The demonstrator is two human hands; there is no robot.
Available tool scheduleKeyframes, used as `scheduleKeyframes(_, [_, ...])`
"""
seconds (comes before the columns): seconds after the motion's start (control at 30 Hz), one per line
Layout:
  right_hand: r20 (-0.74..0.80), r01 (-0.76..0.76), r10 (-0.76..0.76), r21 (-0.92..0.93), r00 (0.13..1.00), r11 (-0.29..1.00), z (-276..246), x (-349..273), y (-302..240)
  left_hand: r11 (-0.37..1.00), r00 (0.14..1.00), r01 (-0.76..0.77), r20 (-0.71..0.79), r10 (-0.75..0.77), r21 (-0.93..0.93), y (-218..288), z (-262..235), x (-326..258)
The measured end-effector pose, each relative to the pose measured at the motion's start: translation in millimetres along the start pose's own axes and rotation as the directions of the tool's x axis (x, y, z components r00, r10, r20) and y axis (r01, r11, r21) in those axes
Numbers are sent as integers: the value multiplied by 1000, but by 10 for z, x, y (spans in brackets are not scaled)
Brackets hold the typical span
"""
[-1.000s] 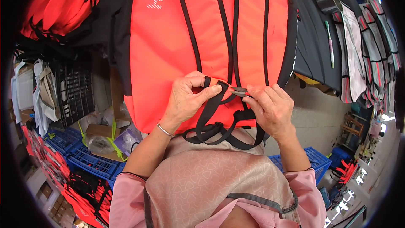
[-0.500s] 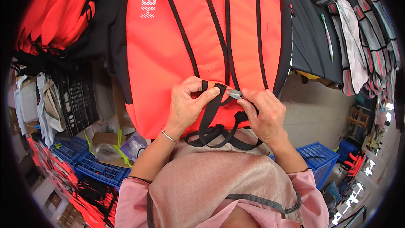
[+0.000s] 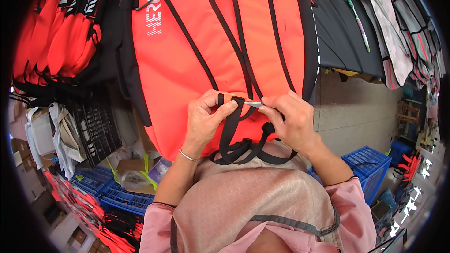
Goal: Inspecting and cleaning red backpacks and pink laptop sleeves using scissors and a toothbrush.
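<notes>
- Now we are pinching the black strap [image 3: 230, 122] with our left hand [image 3: 206, 122], fingers closed, on the orange bag [image 3: 187, 61]
- We are gripping small metal snips [image 3: 253, 104] in our closed right hand [image 3: 290, 122], touching the strap

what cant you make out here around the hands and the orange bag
Head view only:
- Small metal tool in the right hand: mostly hidden by the fingers; its kind is unclear.
- Black strap pinched by the left hand: its end is covered by the thumb.
- Orange bag: top cut off by the picture's edge.
</notes>
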State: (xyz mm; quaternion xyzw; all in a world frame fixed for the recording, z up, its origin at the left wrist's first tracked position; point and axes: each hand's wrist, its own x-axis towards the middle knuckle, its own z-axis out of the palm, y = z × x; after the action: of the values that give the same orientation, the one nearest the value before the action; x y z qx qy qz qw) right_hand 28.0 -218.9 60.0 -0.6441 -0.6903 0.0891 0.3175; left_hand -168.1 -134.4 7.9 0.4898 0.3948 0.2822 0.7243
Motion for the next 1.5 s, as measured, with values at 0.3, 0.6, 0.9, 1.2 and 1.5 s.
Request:
scheduleKeyframes(0.3, [504, -561, 421, 828, 755, 15, 13, -61, 238, 997, 999, -38, -7, 38, -74, -1, 0, -11])
scheduleKeyframes(0.6, [118, -404, 393, 419, 912, 813, -120, -104, 44, 998, 999, -54, 2, 54, -26, -16, 4, -14])
scheduleKeyframes(0.9, [122, -165, 147, 157, 982, 974, 15, -9, 24, 998, 998, -66, 8, 66, -18, -19, 18, -47])
scheduleKeyframes(1.2, [437, -644, 511, 678, 740, 353, -102, 58, 110, 995, 993, -98, 69, 99, -5, -21, -61, -75])
scheduleKeyframes(1.5, [54, -71, 54, 394, 997, 916, -138, 77, -96, 784, 937, -349, 216, 275, 513, 306, 119, 0])
